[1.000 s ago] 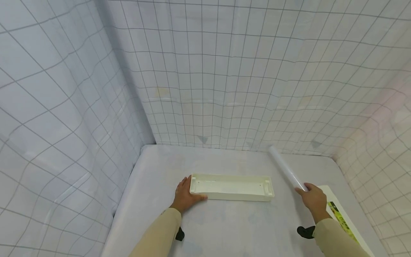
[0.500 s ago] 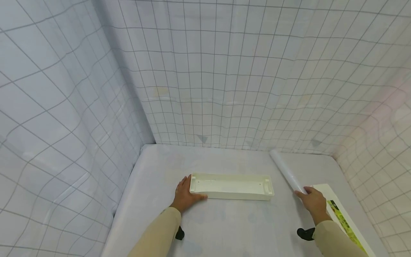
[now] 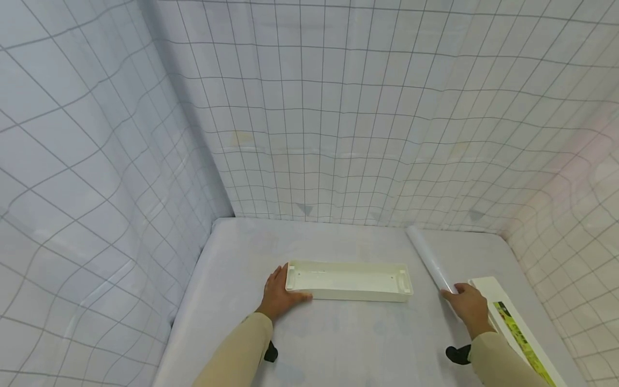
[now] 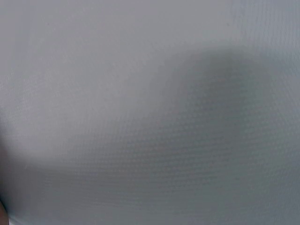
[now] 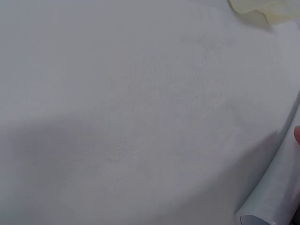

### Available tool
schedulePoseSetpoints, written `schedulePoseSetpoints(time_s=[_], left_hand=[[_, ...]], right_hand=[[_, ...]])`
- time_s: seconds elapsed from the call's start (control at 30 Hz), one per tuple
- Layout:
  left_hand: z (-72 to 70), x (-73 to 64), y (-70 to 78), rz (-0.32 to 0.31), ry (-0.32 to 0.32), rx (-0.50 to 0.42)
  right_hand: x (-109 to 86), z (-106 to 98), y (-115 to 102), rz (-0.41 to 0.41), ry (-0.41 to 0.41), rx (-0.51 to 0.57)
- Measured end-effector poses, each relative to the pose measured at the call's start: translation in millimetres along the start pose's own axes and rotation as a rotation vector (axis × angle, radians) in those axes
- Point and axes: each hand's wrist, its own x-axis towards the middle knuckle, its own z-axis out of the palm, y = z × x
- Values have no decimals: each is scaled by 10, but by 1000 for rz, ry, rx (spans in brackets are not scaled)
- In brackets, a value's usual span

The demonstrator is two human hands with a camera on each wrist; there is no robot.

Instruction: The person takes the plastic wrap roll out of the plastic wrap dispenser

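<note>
My left hand (image 3: pixel 280 295) grips the left end of a long cream plastic tray (image 3: pixel 360 295), its thumb along the near side and its fingers round the end. The open tray lies level on the table, its inside bare. In my right hand (image 3: pixel 469 309) is the near end of a slim roll of whitish plastic film (image 3: pixel 427 258), which slants away toward the back wall. The right wrist view shows the hollow end of the film roll (image 5: pixel 274 187) with a fingertip on it. In the left wrist view only blurred tablecloth (image 4: pixel 117 93) fills most of the picture.
A long white cover (image 3: pixel 495 293) with a yellow-green printed label (image 3: pixel 522 341) lies at the right, beside and under my right forearm. White cloth covers the table (image 3: pixel 348 344). Grid-patterned curtains (image 3: pixel 338 134) enclose the back and both sides.
My right hand has drawn slightly nearer, and the roll's far end has come down and toward me a little. The left hand and the tray stay where they were.
</note>
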Motion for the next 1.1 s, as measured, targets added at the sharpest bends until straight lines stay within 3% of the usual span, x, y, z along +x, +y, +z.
schedulePoseSetpoints(time_s=[0.17,0.53,0.83,0.97,1.1], left_hand=[[0,3,8,-5,-2,4],[-20,-18,0,-17,-13,14],[-13,13,-25,-9,-24,28],[-66,37,-16,42,-19,86],[-158,79,-7,117,-31,202]], right_hand=[[11,44,-13,20,23,13],[26,64,-30,-32,15,-32],[39,1,-186,-71,43,-84],[56,-53,-271,-124,57,-105],[89,-113,-368,-183,113,-122]])
